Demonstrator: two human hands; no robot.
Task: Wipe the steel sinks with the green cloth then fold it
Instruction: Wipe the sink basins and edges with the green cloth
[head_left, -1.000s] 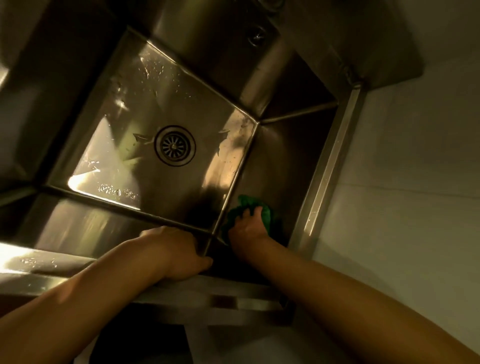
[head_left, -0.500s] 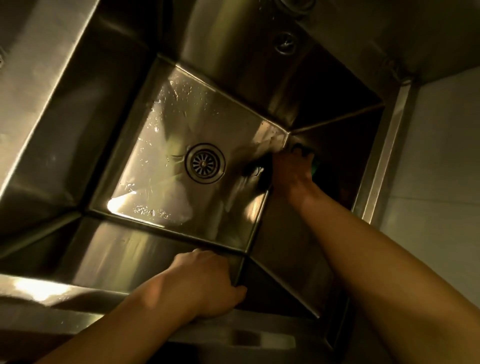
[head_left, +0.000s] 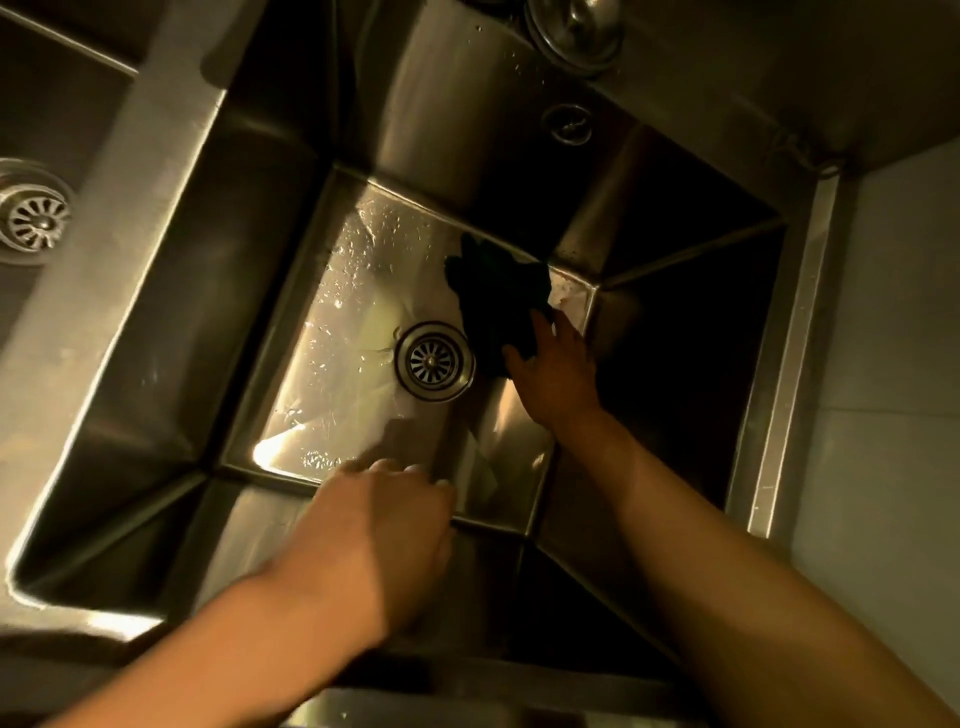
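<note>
The wiping step is in hand, inside the right-hand sink (head_left: 171, 374). The green cloth (head_left: 496, 299) lies bunched on the sink floor toward its far right corner, just right of the drain (head_left: 435, 361), and looks almost black in the dim light. The right hand (head_left: 558, 376) rests on the near edge of the cloth with thumb and forefinger stretched out flat. Its grip is released, and it is pressing the cloth down, not clutching it. The left hand (head_left: 379, 530) hangs blurred over the near wall of the sink, fingers loosely bent and nothing visible in them, so its grip is released too.

Water droplets (head_left: 363, 244) speckle the far left part of the floor, so that patch probably remains to be wiped. The next move likely calls for steady downward pressure while the cloth sweeps left past the drain — with care that a loose fold does not snag on the strainer.

The second sink (head_left: 31, 130) at the far left, with its own drain (head_left: 34, 218), has no cloth in it. Judging from that, much wiping is left — and folding comes last.
</note>
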